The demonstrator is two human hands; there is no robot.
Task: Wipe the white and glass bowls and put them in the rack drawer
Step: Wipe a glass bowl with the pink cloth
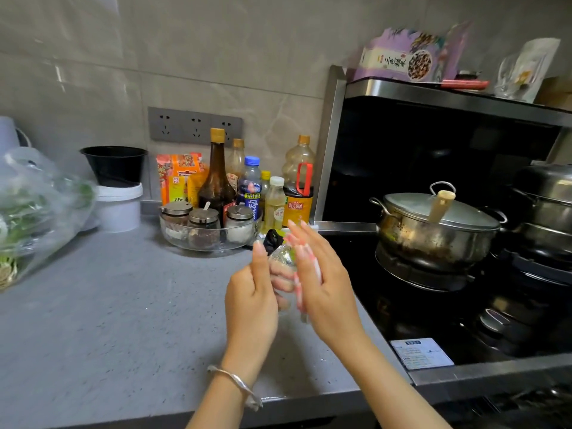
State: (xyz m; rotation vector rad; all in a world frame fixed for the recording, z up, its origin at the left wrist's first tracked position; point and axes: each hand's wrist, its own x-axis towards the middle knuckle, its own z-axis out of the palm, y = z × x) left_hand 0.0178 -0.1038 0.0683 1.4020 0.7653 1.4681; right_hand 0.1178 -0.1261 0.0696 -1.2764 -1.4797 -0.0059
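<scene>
Above the grey counter, beside the stove, my two hands face each other with a small clear glass bowl between them. My left hand holds the bowl, thumb up along its near side, and its fingers show through the glass. My right hand presses a white cloth with red stripes against the bowl's other side, fingers stretched upward. Motion blurs the bowl and the cloth. No white bowl or rack drawer is in view.
A round glass tray of spice jars and several sauce bottles stand just behind my hands. A steel pot with lid sits on the black stove to the right. At far left are a bag of greens and a white tub.
</scene>
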